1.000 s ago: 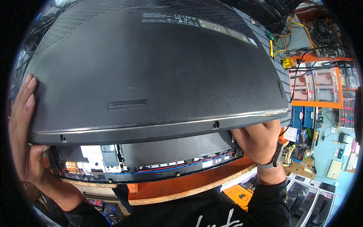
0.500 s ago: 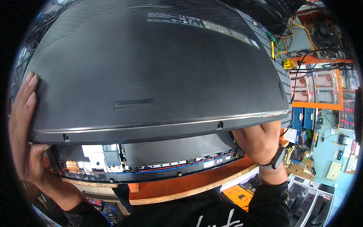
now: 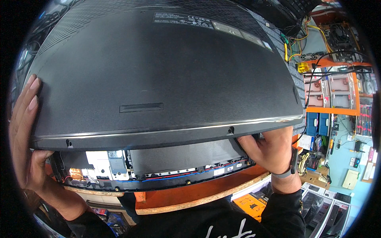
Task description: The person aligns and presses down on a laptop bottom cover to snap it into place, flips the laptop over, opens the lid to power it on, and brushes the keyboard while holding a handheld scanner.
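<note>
A large black laptop bottom cover (image 3: 170, 79), with a slot and two screw holes near its front, is tilted up over the opened laptop (image 3: 119, 185). Below its front edge show a dark flat battery (image 3: 182, 154), white and metal parts (image 3: 97, 160), and red and blue wires (image 3: 186, 174). My left hand (image 3: 33, 146) grips the cover's left end, fingers along the side and thumb under the front edge. My right hand (image 3: 270, 150) holds the front right edge from beneath, its thumb reaching under and most fingertips hidden.
An orange wooden bench edge (image 3: 198, 200) runs beneath the laptop, beside a grey striped mat (image 3: 298, 77). On the right are tangled cables, a circuit board (image 3: 337, 39), orange-framed boxes (image 3: 341, 87) and a light blue surface (image 3: 353, 150) with small items. More cables (image 3: 41, 27) lie at top left.
The cover has shifted slightly right since a second ago. My right hand has turned a little, its thumb moving left under the edge. My left hand has barely moved.
</note>
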The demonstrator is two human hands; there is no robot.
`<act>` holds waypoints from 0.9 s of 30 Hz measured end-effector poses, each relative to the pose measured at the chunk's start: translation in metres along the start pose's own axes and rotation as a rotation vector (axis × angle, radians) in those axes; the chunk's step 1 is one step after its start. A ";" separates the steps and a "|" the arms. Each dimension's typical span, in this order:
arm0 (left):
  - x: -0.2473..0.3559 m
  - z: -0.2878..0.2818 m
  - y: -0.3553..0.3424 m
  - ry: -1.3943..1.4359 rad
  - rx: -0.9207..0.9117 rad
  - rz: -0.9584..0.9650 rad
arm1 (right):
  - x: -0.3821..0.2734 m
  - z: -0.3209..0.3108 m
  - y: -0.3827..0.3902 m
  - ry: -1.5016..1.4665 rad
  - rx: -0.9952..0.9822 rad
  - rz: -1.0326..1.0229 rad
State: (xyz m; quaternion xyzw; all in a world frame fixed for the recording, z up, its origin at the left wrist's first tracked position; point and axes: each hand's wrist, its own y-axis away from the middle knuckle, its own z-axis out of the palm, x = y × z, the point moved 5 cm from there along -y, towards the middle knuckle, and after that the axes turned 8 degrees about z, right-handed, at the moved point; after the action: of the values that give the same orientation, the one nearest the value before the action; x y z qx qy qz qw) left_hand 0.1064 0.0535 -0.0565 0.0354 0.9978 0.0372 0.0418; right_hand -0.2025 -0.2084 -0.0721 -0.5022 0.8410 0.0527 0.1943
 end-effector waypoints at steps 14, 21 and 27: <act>0.002 -0.003 -0.005 0.015 0.033 0.029 | -0.003 -0.002 0.002 0.421 0.012 -0.237; 0.001 -0.004 -0.004 -0.099 0.036 0.035 | 0.008 0.005 0.003 0.374 -0.037 -0.187; 0.000 -0.002 -0.002 -0.085 0.043 0.009 | 0.012 -0.004 0.004 0.277 0.024 -0.082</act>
State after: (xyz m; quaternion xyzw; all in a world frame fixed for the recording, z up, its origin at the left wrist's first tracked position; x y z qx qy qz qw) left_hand 0.1064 0.0510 -0.0549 0.0424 0.9955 0.0145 0.0833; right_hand -0.2123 -0.2172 -0.0737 -0.5361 0.8392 -0.0353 0.0841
